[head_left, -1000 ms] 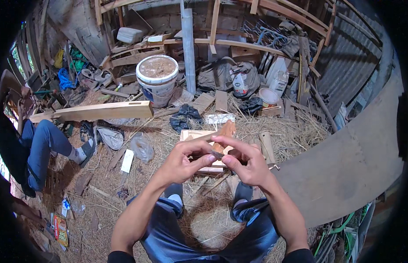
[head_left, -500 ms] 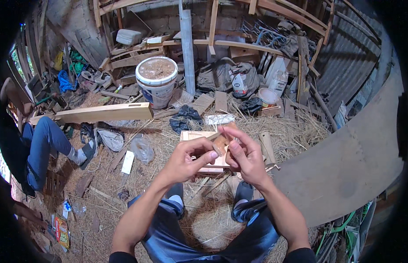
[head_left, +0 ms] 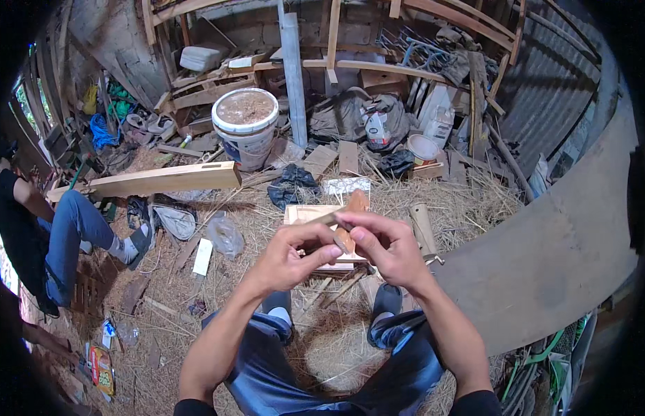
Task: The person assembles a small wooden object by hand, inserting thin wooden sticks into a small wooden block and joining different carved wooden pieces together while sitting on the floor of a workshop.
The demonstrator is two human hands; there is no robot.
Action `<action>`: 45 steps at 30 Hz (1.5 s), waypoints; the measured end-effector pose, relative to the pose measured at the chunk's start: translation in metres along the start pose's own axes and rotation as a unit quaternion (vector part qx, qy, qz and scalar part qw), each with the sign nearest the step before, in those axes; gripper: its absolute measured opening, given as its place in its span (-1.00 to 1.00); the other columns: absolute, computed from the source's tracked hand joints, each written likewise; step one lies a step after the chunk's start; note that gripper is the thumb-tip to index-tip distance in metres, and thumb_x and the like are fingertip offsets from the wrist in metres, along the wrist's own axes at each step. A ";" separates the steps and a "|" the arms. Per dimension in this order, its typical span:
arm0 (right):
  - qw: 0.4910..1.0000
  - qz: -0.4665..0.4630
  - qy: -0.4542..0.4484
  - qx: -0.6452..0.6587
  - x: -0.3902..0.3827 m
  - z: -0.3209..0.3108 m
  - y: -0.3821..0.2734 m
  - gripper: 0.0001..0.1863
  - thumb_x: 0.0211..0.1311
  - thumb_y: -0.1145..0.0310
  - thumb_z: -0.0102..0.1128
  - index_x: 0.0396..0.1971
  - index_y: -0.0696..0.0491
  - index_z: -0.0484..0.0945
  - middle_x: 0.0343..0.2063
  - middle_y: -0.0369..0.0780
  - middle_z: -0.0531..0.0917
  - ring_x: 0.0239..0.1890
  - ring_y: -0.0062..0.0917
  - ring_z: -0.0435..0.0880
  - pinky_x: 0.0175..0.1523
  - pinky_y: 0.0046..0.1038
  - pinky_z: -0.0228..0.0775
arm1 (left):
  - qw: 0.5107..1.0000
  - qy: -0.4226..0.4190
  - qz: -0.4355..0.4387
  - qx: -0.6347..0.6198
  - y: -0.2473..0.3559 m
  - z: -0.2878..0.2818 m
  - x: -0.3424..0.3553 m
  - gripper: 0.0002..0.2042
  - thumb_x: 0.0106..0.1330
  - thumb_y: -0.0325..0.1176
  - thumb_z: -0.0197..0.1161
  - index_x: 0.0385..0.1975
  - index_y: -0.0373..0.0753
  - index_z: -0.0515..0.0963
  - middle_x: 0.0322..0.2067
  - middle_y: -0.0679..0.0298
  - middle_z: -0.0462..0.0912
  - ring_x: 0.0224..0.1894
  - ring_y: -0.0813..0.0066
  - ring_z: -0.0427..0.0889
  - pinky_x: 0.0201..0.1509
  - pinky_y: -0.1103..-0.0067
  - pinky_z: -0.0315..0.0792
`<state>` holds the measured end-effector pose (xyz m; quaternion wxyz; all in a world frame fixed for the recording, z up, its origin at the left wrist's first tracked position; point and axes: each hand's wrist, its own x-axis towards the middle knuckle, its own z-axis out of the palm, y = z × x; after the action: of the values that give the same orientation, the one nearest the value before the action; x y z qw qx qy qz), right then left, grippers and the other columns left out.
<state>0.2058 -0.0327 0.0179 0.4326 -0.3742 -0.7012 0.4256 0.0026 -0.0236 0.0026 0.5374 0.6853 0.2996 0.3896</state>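
Observation:
My left hand (head_left: pixel 294 255) pinches a thin, flat grey-brown piece (head_left: pixel 327 219) between thumb and fingers, in front of my knees. My right hand (head_left: pixel 386 246) grips the piece's other side, thumb and fingertips closed near its edge. The fingers hide much of it, so its exact kind is unclear. Behind the fingers shows an orange-brown, wood-like thing (head_left: pixel 358 201), partly covered by the hands. Below and beyond lies a pale wooden frame or box (head_left: pixel 308 212) on the ground.
A wooden handle-like piece (head_left: pixel 423 225) lies right of the frame. Farther off stand a large white bucket (head_left: pixel 245 118) and a long plank (head_left: pixel 163 180). A person in blue jeans (head_left: pixel 76 222) sits at the left. A large grey sheet (head_left: pixel 544 256) leans at the right. Straw and shavings cover the ground.
My right hand has turned over, its fingers now lying more across the thin piece. The seated person at the left has leaned more into view.

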 end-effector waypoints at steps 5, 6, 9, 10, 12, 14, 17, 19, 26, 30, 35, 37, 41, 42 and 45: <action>0.990 -0.007 0.090 0.106 -0.002 0.004 -0.003 -0.78 0.24 0.36 0.15 -0.16 0.12 0.59 -0.62 -0.45 0.43 -0.60 -0.87 0.22 -0.53 -0.71 0.01 | 0.999 0.040 0.019 0.002 -0.001 0.000 0.005 -0.88 0.23 -0.41 0.25 -0.39 -0.33 0.52 -0.46 0.32 0.55 -0.40 0.67 0.51 -0.34 0.69 0.37; 0.995 -0.020 0.090 0.047 -0.001 0.000 0.004 -0.78 0.22 0.38 0.17 -0.17 0.13 0.58 -0.62 -0.44 0.44 -0.61 -0.87 0.23 -0.54 -0.71 0.01 | 0.999 0.038 0.017 0.008 -0.001 0.000 0.006 -0.88 0.23 -0.41 0.25 -0.40 -0.33 0.52 -0.47 0.32 0.55 -0.40 0.68 0.51 -0.34 0.69 0.38; 0.994 -0.063 0.086 -0.036 0.000 0.002 0.007 -0.79 0.15 0.46 0.22 -0.19 0.14 0.58 -0.61 -0.41 0.52 -0.64 -0.89 0.27 -0.57 -0.71 0.05 | 0.998 0.046 0.036 0.034 -0.002 0.001 0.006 -0.87 0.22 -0.39 0.25 -0.40 -0.34 0.54 -0.54 0.37 0.53 -0.48 0.73 0.45 -0.42 0.69 0.33; 0.993 -0.067 0.086 -0.033 0.000 0.005 0.007 -0.81 0.15 0.47 0.22 -0.21 0.14 0.57 -0.61 -0.40 0.53 -0.65 -0.89 0.29 -0.57 -0.71 0.07 | 0.997 0.049 0.047 0.043 -0.003 0.002 0.006 -0.86 0.22 -0.38 0.25 -0.40 -0.35 0.55 -0.58 0.39 0.52 -0.52 0.75 0.42 -0.45 0.69 0.31; 0.993 -0.075 0.084 -0.033 0.000 0.007 0.010 -0.83 0.15 0.48 0.21 -0.24 0.15 0.57 -0.63 -0.38 0.54 -0.64 -0.89 0.33 -0.58 -0.70 0.11 | 0.995 0.050 0.045 0.071 -0.003 0.000 0.005 -0.86 0.22 -0.38 0.25 -0.41 -0.34 0.55 -0.60 0.39 0.50 -0.54 0.76 0.38 -0.49 0.69 0.27; 0.992 -0.083 0.081 -0.043 0.001 0.005 0.016 -0.85 0.16 0.49 0.20 -0.27 0.16 0.56 -0.65 -0.36 0.55 -0.63 -0.87 0.37 -0.57 -0.67 0.16 | 0.994 0.051 0.044 0.084 -0.003 0.002 0.007 -0.87 0.21 -0.39 0.25 -0.42 -0.34 0.54 -0.62 0.40 0.48 -0.56 0.76 0.35 -0.52 0.69 0.24; 0.988 -0.112 0.090 -0.050 0.001 0.006 0.018 -0.83 0.14 0.49 0.18 -0.25 0.15 0.51 -0.68 -0.27 0.56 -0.66 -0.76 0.45 -0.56 -0.59 0.23 | 0.994 0.058 0.039 0.089 -0.005 0.004 0.008 -0.87 0.20 -0.39 0.25 -0.42 -0.34 0.54 -0.64 0.41 0.46 -0.58 0.77 0.32 -0.54 0.68 0.22; 0.987 -0.078 0.070 -0.120 -0.001 0.004 0.009 -0.84 0.15 0.50 0.16 -0.26 0.16 0.50 -0.66 -0.30 0.55 -0.61 -0.80 0.44 -0.52 -0.64 0.25 | 0.993 0.060 0.036 0.097 -0.005 0.005 0.008 -0.87 0.21 -0.40 0.25 -0.42 -0.35 0.54 -0.64 0.42 0.45 -0.60 0.77 0.32 -0.55 0.69 0.21; 0.979 -0.093 0.010 -0.181 -0.003 0.006 0.008 -0.83 0.09 0.53 0.14 -0.27 0.16 0.48 -0.67 -0.23 0.55 -0.65 -0.61 0.50 -0.49 -0.57 0.30 | 0.990 0.132 -0.027 0.036 -0.019 0.002 0.014 -0.88 0.28 -0.40 0.17 -0.32 -0.33 0.51 -0.51 0.33 0.57 -0.53 0.74 0.46 -0.47 0.73 0.34; 0.979 -0.113 0.043 -0.167 -0.004 0.015 0.014 -0.94 0.12 0.50 0.15 -0.45 0.17 0.56 -0.63 -0.13 0.58 -0.65 -0.53 0.52 -0.50 -0.51 0.32 | 0.973 0.181 -0.064 -0.126 -0.018 -0.012 0.020 -0.81 0.36 -0.32 0.05 -0.20 -0.32 0.45 -0.37 0.25 0.60 -0.50 0.66 0.52 -0.43 0.67 0.43; 0.980 0.003 0.043 -0.193 0.006 0.014 0.018 -0.82 0.15 0.35 0.18 -0.41 0.18 0.60 -0.58 -0.06 0.61 -0.53 -0.36 0.63 -0.39 -0.39 0.39 | 0.941 0.132 -0.053 -0.308 -0.008 -0.012 0.020 -0.64 0.36 -0.36 -0.03 0.10 -0.40 0.27 0.06 0.01 0.44 0.02 0.24 0.53 0.08 0.40 0.47; 0.988 0.074 0.028 -0.130 0.009 0.013 0.024 -0.78 0.16 0.31 0.18 -0.34 0.17 0.62 -0.55 -0.05 0.63 -0.53 -0.46 0.63 -0.38 -0.43 0.39 | 0.938 0.121 -0.050 -0.321 -0.003 -0.012 0.018 -0.56 0.33 -0.35 -0.08 0.16 -0.41 0.18 0.17 -0.04 0.31 0.19 0.09 0.36 0.24 0.28 0.31; 0.993 0.103 -0.008 -0.047 0.008 0.012 0.036 -0.77 0.15 0.29 0.21 -0.32 0.15 0.65 -0.52 -0.23 0.68 -0.49 -0.69 0.55 -0.31 -0.54 0.40 | 0.923 0.106 -0.022 -0.370 -0.009 -0.013 0.020 -0.50 0.28 -0.32 -0.11 0.19 -0.42 0.12 0.21 -0.08 0.23 0.24 0.02 0.28 0.28 0.25 0.26; 0.994 0.104 -0.019 -0.038 0.008 0.011 0.036 -0.77 0.15 0.30 0.22 -0.32 0.16 0.65 -0.52 -0.25 0.68 -0.47 -0.71 0.54 -0.30 -0.55 0.40 | 0.919 0.104 -0.019 -0.379 -0.009 -0.012 0.020 -0.49 0.27 -0.31 -0.12 0.19 -0.42 0.11 0.22 -0.08 0.21 0.24 0.01 0.27 0.29 0.25 0.26; 0.992 0.117 -0.047 0.012 0.008 0.011 0.037 -0.78 0.16 0.31 0.22 -0.33 0.17 0.64 -0.52 -0.30 0.68 -0.44 -0.75 0.53 -0.28 -0.58 0.40 | 0.915 0.104 -0.026 -0.389 -0.011 -0.012 0.020 -0.50 0.30 -0.27 -0.12 0.19 -0.42 0.13 0.21 -0.09 0.24 0.25 0.07 0.28 0.27 0.29 0.29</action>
<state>0.1985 -0.0155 -0.0167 0.3512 -0.4282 -0.6668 0.4987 0.0026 0.0015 -0.0023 0.7376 0.3692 0.1963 0.5302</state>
